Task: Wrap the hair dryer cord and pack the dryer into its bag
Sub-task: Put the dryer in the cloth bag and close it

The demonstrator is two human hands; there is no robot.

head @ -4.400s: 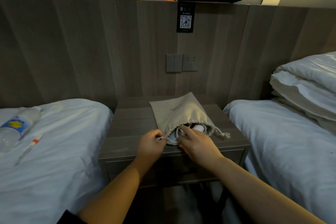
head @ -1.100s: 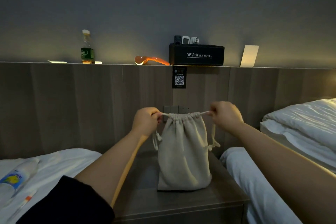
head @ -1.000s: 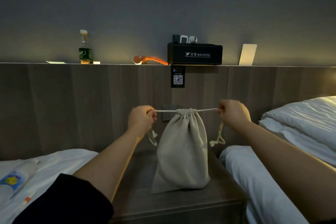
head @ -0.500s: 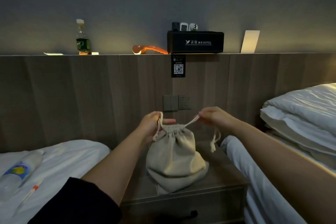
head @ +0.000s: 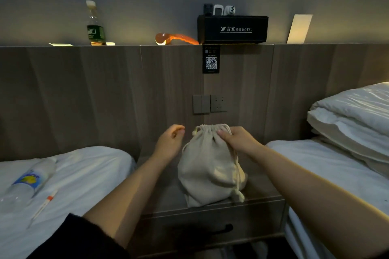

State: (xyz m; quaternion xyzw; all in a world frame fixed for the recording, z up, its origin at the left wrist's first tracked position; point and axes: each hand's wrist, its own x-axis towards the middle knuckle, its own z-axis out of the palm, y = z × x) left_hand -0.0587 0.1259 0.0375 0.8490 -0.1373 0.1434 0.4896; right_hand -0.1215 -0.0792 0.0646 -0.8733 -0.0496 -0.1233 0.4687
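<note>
Setting: dim hotel room, wood headboard panel [head: 84, 94] across the back, a nightstand surface [head: 259, 191] between two white beds.

Item 1: beige drawstring bag [head: 205, 172], standing on the surface, mouth cinched to a gathered neck, body bulging. I cannot see the dryer or its cord; whatever fills the bag is hidden. A knotted drawstring [head: 237, 183] hangs down the bag's right side to the surface edge.

Item 2: right hand [head: 240, 140]. I read its grip as clamped on the bag: fingers lie over the gathered neck from the right, thumb tip pressed on the cloth just below the cinch.

Item 3: left hand [head: 169, 143]. Just left of the neck, not touching the bag, fingers curled loosely with thumb and forefinger apart, holding nothing that I can make out.

Item 4: left bed [head: 88, 174], carrying a lying water bottle [head: 27, 183] and a thin pen-like stick [head: 45, 204].

Item 5: ledge above the panel, carrying an upright bottle [head: 94, 25], an orange object [head: 175, 39] and a black box [head: 232, 29] marked HOTEL.
</note>
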